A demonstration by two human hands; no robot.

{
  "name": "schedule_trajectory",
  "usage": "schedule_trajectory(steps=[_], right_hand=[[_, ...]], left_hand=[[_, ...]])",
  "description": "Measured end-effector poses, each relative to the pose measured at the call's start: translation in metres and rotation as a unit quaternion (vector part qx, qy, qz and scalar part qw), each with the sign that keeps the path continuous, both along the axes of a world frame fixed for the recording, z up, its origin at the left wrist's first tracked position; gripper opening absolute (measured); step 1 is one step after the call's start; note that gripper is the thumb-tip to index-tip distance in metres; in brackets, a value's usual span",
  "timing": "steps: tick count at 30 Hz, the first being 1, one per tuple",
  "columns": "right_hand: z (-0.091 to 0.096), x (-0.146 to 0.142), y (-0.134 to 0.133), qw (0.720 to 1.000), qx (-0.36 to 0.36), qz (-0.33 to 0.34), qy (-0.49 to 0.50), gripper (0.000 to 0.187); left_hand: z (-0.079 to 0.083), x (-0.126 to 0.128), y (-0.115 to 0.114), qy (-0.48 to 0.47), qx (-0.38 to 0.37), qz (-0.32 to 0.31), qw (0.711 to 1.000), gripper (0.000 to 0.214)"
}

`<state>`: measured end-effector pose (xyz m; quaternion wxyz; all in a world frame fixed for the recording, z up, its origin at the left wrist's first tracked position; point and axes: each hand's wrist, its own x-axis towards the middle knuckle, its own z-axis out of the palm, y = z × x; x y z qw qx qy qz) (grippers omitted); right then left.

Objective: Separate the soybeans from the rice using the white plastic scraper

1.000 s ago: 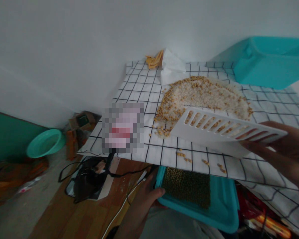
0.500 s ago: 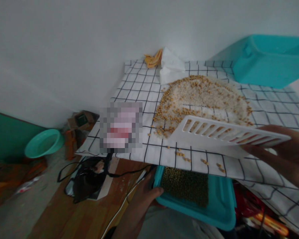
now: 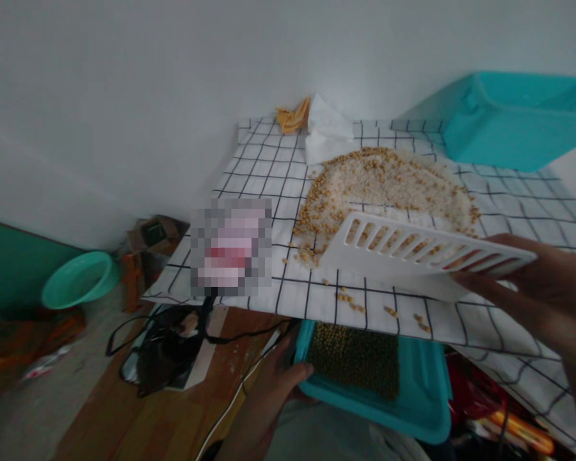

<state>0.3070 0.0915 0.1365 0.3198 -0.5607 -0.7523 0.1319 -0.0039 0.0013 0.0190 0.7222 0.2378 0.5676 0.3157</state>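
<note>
My right hand (image 3: 532, 291) grips one end of a white slotted plastic panel (image 3: 413, 253) held on edge on the checked tablecloth (image 3: 278, 166). The panel stands at the near side of a mound of white rice mixed with yellow beans (image 3: 388, 186). A few loose beans (image 3: 350, 301) lie between the panel and the table's near edge. Below that edge my left hand (image 3: 273, 390) holds the left rim of a teal tray (image 3: 422, 397) that contains a layer of dark green beans (image 3: 358, 358).
A teal tub (image 3: 513, 118) stands at the table's back right. White tissue (image 3: 329, 131) and an orange scrap (image 3: 292, 115) lie at the back by the wall. On the floor are a green basin (image 3: 79, 288), boxes, and a black cable tangle (image 3: 163, 352).
The panel has slid slightly left and toward the rice mound in my right hand. My left hand and the teal tray have hardly moved.
</note>
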Motion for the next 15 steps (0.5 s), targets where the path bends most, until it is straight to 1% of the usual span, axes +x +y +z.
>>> schedule_trajectory(steps=[3, 6, 8, 12, 15], right_hand=[[0.0017, -0.0007, 0.0008, 0.999, -0.016, 0.024, 0.014, 0.014], [0.0021, 0.0027, 0.0002, 1.000, -0.005, 0.022, 0.017, 0.015], [0.0029, 0.0041, -0.0002, 1.000, 0.011, 0.025, 0.011, 0.017], [0.0061, 0.0009, 0.0015, 0.997, 0.036, 0.064, -0.017, 0.013], [0.0069, -0.0026, 0.0044, 0.994, 0.048, 0.089, -0.031, 0.011]], left_hand=[[0.0010, 0.0002, -0.0004, 0.008, 0.003, 0.005, 1.000, 0.065], [0.0029, 0.0013, -0.0005, 0.026, 0.012, 0.009, 1.000, 0.072], [0.0038, 0.0024, -0.0004, 0.031, 0.018, 0.012, 0.999, 0.076], [0.0045, 0.0036, -0.0003, 0.023, 0.004, 0.018, 1.000, 0.079], [0.0056, 0.0035, 0.0006, 0.030, 0.002, 0.010, 1.000, 0.081]])
